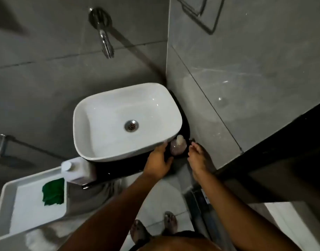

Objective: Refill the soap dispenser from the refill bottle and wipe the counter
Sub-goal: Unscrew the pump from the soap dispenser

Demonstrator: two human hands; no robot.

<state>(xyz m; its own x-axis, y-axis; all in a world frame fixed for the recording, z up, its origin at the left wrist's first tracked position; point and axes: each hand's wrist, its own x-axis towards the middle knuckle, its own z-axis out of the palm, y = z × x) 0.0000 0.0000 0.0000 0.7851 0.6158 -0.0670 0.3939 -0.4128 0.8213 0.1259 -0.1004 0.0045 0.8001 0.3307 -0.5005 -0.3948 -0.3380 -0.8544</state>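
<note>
The left hand (158, 161) sat just below centre of the frame, fingers spread and curled toward the soap dispenser (178, 145) but, as far as the blur allowed, not closed on it; its fingertips lay against the front lip of the basin (94, 124). The right hand (198, 156) came in from the lower right, fingers loosely extended, open, its tips just beside the dispenser's far side. Whether either hand actually touched the bottle could not be told.

The dispenser stood upright between the two hands on the dark counter (119, 169), tucked against the basin's lower right corner, its pale pump head on top. Further out, at left of centre, the white refill bottle (77, 171) stood capped at the counter's left end. Beyond that, in the lower left, a green cloth (53, 192) lay in a white tray (8, 205). The wall tap (105, 42) hung at the upper centre.

This looked like the opening step: taking hold of the dispenser to open it. The next move probably called for one hand steadying the body while the other unscrewed the pump, keeping the bottle upright in that narrow gap.
</note>
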